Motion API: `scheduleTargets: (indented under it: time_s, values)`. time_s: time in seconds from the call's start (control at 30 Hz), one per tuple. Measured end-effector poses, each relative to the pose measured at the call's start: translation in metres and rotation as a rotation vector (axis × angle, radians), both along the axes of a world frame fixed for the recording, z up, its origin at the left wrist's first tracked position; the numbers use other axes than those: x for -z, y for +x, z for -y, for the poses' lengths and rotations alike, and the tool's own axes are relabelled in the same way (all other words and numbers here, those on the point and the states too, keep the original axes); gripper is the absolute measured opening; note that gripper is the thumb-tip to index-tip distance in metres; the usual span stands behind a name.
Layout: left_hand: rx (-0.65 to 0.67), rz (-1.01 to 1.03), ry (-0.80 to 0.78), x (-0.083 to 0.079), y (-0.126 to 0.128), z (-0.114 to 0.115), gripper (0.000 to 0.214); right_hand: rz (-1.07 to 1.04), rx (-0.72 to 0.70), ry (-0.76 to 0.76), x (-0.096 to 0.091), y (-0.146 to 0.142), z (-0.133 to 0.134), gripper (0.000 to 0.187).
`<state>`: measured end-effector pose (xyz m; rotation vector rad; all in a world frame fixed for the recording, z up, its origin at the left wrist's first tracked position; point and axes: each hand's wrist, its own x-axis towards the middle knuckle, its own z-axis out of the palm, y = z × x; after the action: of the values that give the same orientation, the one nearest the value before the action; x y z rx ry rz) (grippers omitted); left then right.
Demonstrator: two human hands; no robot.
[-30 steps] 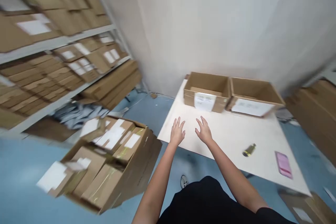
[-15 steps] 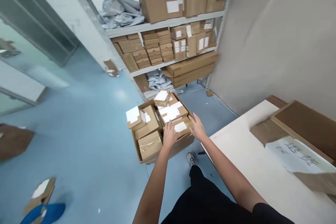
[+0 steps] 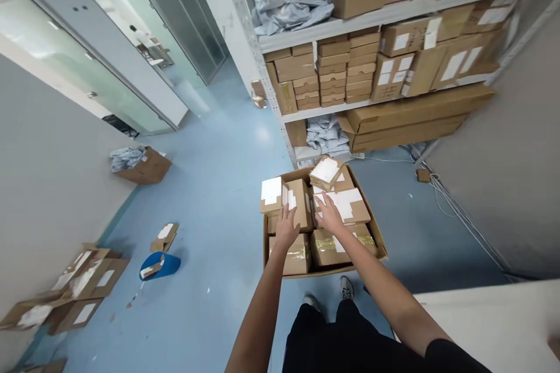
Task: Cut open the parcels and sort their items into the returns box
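Observation:
A large open carton (image 3: 380, 240) on the floor in front of me is packed with smaller cardboard boxes. My left hand (image 3: 287, 228) has its fingers spread over a brown box (image 3: 301, 195) on the carton's left side. Just right of it, my right hand (image 3: 329, 215) is open at the left edge of a box with white labels (image 3: 356, 210). Whether the fingers press on these boxes I cannot tell. A small box with a white label (image 3: 272, 191) sits on top at the left, and another small labelled box (image 3: 326, 170) lies at the back.
Behind the carton stands a metal shelf (image 3: 324, 111) with stacked boxes and grey bags. A blue bin (image 3: 168, 268) and flattened cardboard lie left on the floor. Opened cartons (image 3: 87, 297) line the left wall. A white table (image 3: 490, 309) stands at right; cables (image 3: 472, 230) run along the wall.
The view has turned left. My hands have moved left across the carton, from the front right box to the left and middle boxes. Both stay open.

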<state>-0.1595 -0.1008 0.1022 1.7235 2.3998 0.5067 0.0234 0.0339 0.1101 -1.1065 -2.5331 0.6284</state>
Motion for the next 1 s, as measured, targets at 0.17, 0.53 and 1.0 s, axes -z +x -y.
scheduleTargets:
  time_s: [0.17, 0.53, 1.0]
  values:
    - [-0.092, 0.051, -0.010, 0.027, -0.077, 0.001, 0.072, 0.019, -0.093, -0.006, 0.014, -0.077, -0.004, 0.072]
    - [-0.188, 0.447, -0.148, 0.131, -0.210, -0.024, 0.088, 0.193, -0.033, -0.006, 0.070, -0.168, 0.019, 0.079]
    - [-0.080, 0.402, 0.008, 0.103, -0.182, -0.002, 0.068, 0.224, 0.028, -0.161, 0.112, -0.213, 0.039, 0.079]
